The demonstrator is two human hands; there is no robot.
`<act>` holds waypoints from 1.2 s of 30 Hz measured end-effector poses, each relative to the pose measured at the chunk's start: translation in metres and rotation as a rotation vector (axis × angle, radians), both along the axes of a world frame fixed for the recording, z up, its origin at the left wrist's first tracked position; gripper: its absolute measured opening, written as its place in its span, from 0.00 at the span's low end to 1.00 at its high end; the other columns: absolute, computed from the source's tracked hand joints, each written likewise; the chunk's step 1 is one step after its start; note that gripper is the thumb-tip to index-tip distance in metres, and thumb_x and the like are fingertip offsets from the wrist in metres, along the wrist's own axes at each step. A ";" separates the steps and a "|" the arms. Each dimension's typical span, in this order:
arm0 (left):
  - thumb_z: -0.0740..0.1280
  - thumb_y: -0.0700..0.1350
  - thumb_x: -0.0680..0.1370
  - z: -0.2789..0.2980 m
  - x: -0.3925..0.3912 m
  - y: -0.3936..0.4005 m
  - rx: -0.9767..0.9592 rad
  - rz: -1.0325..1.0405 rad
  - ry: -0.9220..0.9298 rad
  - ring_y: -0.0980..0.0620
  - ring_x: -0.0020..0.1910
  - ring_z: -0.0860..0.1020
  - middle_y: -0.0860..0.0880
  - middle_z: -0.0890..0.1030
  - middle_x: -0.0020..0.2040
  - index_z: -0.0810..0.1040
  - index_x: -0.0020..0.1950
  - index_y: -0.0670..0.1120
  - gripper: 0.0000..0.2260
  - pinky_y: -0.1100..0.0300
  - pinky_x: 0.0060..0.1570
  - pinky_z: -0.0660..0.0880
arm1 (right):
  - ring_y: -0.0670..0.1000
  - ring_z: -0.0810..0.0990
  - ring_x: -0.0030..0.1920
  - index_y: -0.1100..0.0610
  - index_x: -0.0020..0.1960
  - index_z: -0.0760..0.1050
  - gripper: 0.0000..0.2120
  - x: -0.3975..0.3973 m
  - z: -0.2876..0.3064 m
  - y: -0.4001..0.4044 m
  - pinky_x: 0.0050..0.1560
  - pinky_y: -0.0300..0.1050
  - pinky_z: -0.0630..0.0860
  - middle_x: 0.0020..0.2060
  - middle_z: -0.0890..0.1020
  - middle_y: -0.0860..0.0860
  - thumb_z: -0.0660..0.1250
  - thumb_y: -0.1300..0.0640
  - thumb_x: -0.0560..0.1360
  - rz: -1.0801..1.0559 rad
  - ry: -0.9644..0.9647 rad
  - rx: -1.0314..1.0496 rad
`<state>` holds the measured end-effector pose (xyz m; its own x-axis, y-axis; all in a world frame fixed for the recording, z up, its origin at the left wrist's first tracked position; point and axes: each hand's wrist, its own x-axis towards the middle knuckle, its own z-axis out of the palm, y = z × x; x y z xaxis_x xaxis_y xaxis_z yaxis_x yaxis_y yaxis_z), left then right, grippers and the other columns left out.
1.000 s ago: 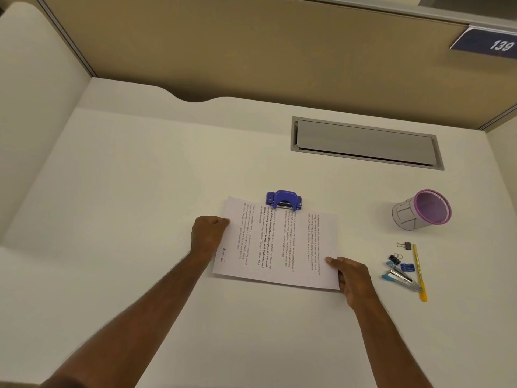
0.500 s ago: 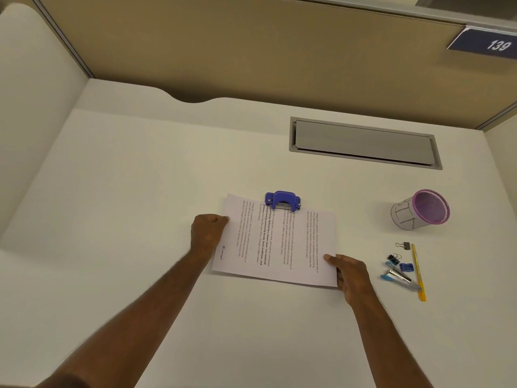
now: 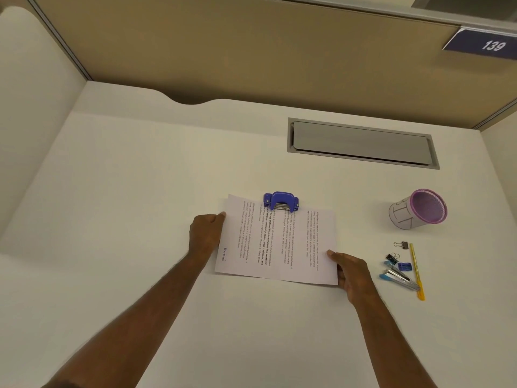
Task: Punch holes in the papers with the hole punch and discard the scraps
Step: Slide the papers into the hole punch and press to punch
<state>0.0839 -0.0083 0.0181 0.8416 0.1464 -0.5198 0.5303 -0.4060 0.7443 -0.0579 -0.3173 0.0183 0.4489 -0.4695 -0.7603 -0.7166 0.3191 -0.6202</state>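
Note:
Printed papers (image 3: 282,245) lie flat on the white desk (image 3: 140,191), their far edge tucked into the slot of a blue hole punch (image 3: 280,201). My left hand (image 3: 205,233) grips the papers' left edge with curled fingers. My right hand (image 3: 351,271) pinches the near right corner, thumb on top of the sheet. A purple-rimmed mesh cup (image 3: 418,208) marked "BIN" lies tipped on its side at the right.
Right of the papers lie binder clips (image 3: 401,245), a blue stapler (image 3: 398,277) and a yellow pen (image 3: 416,271). A grey cable hatch (image 3: 361,144) is set into the desk behind. Partition walls close the left, back and right.
The papers have slid slightly farther into the hole punch, with both hands still on them. Otherwise little has moved.

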 end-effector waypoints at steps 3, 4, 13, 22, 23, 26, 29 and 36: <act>0.66 0.48 0.82 0.003 -0.001 0.010 -0.107 0.064 -0.007 0.43 0.35 0.86 0.42 0.87 0.38 0.84 0.42 0.44 0.13 0.47 0.41 0.85 | 0.61 0.85 0.48 0.60 0.54 0.77 0.11 -0.001 0.004 -0.001 0.49 0.55 0.83 0.48 0.84 0.59 0.70 0.53 0.78 0.018 0.015 -0.036; 0.66 0.47 0.82 0.004 -0.001 0.014 -0.125 0.076 -0.020 0.43 0.35 0.86 0.41 0.87 0.39 0.84 0.43 0.44 0.12 0.48 0.40 0.85 | 0.60 0.85 0.46 0.60 0.54 0.78 0.11 -0.002 0.007 -0.001 0.47 0.54 0.83 0.47 0.85 0.59 0.69 0.52 0.79 0.021 0.012 -0.039; 0.65 0.46 0.82 0.010 0.001 0.052 -0.074 0.081 -0.085 0.42 0.36 0.85 0.41 0.87 0.40 0.84 0.46 0.45 0.11 0.55 0.37 0.81 | 0.62 0.84 0.44 0.56 0.50 0.81 0.06 -0.002 0.014 -0.017 0.47 0.52 0.81 0.47 0.85 0.64 0.65 0.61 0.79 -0.044 -0.206 -0.287; 0.63 0.43 0.81 0.016 0.002 0.020 0.023 -0.068 -0.199 0.48 0.34 0.85 0.48 0.87 0.37 0.84 0.45 0.48 0.11 0.53 0.38 0.82 | 0.53 0.55 0.81 0.56 0.80 0.57 0.33 0.039 -0.030 0.035 0.80 0.55 0.53 0.80 0.58 0.54 0.58 0.41 0.82 0.901 -0.253 -1.214; 0.63 0.43 0.81 0.016 0.003 0.015 0.040 -0.092 -0.218 0.49 0.33 0.85 0.49 0.87 0.37 0.84 0.45 0.48 0.11 0.52 0.38 0.82 | 0.54 0.51 0.81 0.56 0.81 0.53 0.35 0.043 -0.035 0.035 0.81 0.56 0.50 0.81 0.53 0.54 0.55 0.38 0.82 0.953 -0.234 -1.226; 0.63 0.45 0.82 0.018 0.006 -0.001 0.097 -0.157 -0.276 0.49 0.32 0.84 0.51 0.87 0.38 0.84 0.47 0.48 0.10 0.51 0.41 0.83 | 0.53 0.45 0.82 0.57 0.82 0.45 0.39 0.052 -0.046 0.033 0.81 0.56 0.47 0.82 0.47 0.53 0.48 0.34 0.81 1.015 -0.199 -1.233; 0.63 0.46 0.82 0.020 0.013 -0.020 0.161 -0.213 -0.312 0.49 0.34 0.83 0.52 0.87 0.39 0.85 0.48 0.49 0.11 0.51 0.44 0.82 | 0.52 0.43 0.82 0.56 0.82 0.41 0.41 0.059 -0.054 0.030 0.81 0.56 0.46 0.82 0.44 0.52 0.46 0.31 0.80 1.021 -0.151 -1.229; 0.62 0.51 0.83 0.022 0.031 -0.069 0.245 -0.349 -0.387 0.55 0.40 0.82 0.56 0.86 0.43 0.84 0.52 0.53 0.11 0.63 0.36 0.71 | 0.53 0.42 0.82 0.56 0.82 0.40 0.42 0.065 -0.064 0.027 0.81 0.57 0.47 0.82 0.43 0.52 0.47 0.31 0.80 1.024 -0.114 -1.197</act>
<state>0.1152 -0.0772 0.0398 0.9838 -0.0970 -0.1504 0.0417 -0.6931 0.7196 0.0067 -0.2906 -0.0459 0.9663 -0.2232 -0.1281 -0.2465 -0.9458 -0.2116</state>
